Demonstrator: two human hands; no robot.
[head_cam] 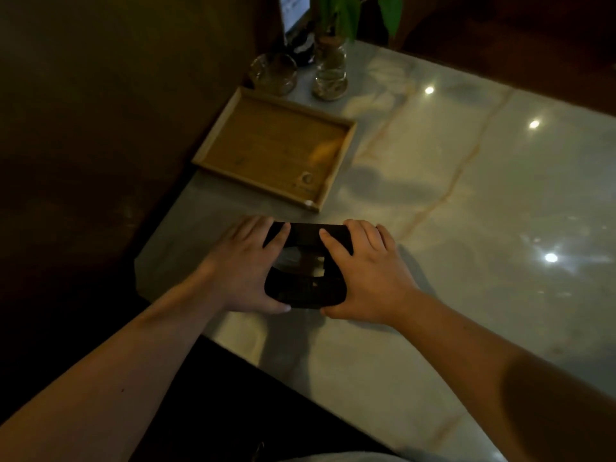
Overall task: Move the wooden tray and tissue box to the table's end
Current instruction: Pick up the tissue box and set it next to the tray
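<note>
I have my left hand (248, 266) and right hand (363, 276) clamped on either side of the dark, boxy tissue box (308, 265), near the glossy veined marble table (466, 195) edge. The shallow rectangular wooden tray (276, 145) lies farther left, beside a brown wall (116, 95).

No text reads clearly — the framed sign (295, 8) and the wooden tray (266, 151) mark stay illegible.

Dim, soft frame; lamp glare on table (500, 195)
</note>
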